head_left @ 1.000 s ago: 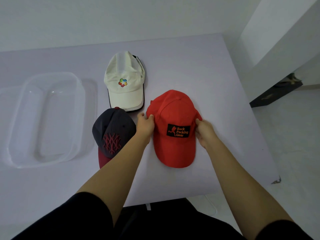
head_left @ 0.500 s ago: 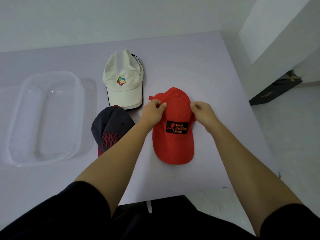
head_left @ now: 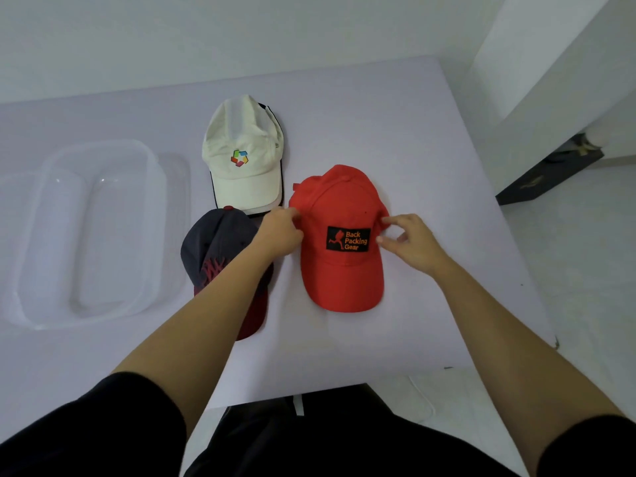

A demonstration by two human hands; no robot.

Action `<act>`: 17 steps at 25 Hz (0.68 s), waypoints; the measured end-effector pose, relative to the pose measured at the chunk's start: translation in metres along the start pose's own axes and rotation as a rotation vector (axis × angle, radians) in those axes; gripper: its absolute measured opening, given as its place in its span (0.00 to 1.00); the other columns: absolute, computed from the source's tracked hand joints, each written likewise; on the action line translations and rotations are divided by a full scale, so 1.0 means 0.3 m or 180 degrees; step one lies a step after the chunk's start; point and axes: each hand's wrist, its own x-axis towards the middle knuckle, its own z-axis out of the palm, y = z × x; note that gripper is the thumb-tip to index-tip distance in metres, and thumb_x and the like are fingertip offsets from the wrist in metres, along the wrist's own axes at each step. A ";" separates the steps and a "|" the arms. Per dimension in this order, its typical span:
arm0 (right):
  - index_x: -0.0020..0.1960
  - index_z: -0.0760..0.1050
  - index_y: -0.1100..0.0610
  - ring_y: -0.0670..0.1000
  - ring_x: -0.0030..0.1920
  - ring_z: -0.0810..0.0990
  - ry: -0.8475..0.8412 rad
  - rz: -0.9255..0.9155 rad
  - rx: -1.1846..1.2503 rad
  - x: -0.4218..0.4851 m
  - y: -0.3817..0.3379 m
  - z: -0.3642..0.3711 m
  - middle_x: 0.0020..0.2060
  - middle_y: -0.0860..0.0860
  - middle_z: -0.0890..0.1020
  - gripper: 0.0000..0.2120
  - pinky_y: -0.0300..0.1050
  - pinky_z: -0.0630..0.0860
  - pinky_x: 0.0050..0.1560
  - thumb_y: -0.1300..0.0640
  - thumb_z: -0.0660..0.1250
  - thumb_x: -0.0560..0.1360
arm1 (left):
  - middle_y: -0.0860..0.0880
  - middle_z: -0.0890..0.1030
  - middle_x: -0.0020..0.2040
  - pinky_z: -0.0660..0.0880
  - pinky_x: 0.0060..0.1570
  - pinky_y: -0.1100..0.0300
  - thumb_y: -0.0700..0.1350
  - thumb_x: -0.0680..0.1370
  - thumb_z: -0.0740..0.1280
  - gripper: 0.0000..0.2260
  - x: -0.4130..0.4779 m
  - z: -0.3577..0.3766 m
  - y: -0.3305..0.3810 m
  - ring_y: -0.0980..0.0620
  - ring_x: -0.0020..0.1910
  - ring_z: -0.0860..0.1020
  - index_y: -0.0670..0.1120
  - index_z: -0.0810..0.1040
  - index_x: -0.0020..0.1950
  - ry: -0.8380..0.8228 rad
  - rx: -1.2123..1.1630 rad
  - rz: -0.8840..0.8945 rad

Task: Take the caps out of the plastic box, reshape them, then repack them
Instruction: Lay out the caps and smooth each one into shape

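Observation:
A red cap (head_left: pixel 339 270) with a black "Back Packing Gear" patch lies brim toward me on the pale table (head_left: pixel 361 108). My left hand (head_left: pixel 280 230) pinches the left side of its crown. My right hand (head_left: pixel 411 244) rests at the crown's right side with its fingers spread and its fingertips touching the fabric. A white cap (head_left: pixel 241 180) with a coloured logo lies behind, on top of a dark-edged one. A navy cap (head_left: pixel 215 241) with a dark red brim lies left of the red one, partly under my left forearm. The clear plastic box (head_left: pixel 103 144) stands empty at the left.
The table's right edge runs close to the red cap, with white floor beyond. A dark flat object (head_left: pixel 547 177) lies on the floor at the right by a white wall. My dark-clothed legs fill the bottom of the view.
Both hands slid from the middle of the red cap's sides up onto its crown and then apart. The right hand's fingers have spread. The cap stays in place.

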 end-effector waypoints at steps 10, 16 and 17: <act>0.46 0.77 0.55 0.42 0.42 0.73 0.0382 0.0881 0.1740 -0.033 -0.069 -0.020 0.39 0.44 0.76 0.01 0.35 0.67 0.44 0.58 0.66 0.76 | 0.41 0.82 0.44 0.72 0.50 0.59 0.41 0.80 0.62 0.10 0.015 0.008 0.032 0.50 0.43 0.77 0.37 0.80 0.49 0.0503 -0.0657 -0.0342; 0.41 0.75 0.51 0.38 0.42 0.72 0.0207 0.1133 0.1987 -0.040 -0.086 -0.042 0.39 0.42 0.76 0.05 0.37 0.66 0.47 0.57 0.67 0.75 | 0.39 0.83 0.46 0.75 0.51 0.55 0.41 0.80 0.61 0.11 0.020 -0.008 0.038 0.44 0.46 0.80 0.35 0.80 0.49 0.0514 -0.0500 -0.0445; 0.41 0.76 0.51 0.39 0.42 0.72 0.0241 0.1156 0.2008 -0.041 -0.087 -0.035 0.39 0.42 0.76 0.05 0.37 0.67 0.46 0.57 0.67 0.75 | 0.37 0.82 0.46 0.76 0.51 0.52 0.40 0.80 0.61 0.11 0.021 -0.001 0.036 0.42 0.46 0.81 0.35 0.80 0.48 0.0545 -0.0456 -0.0461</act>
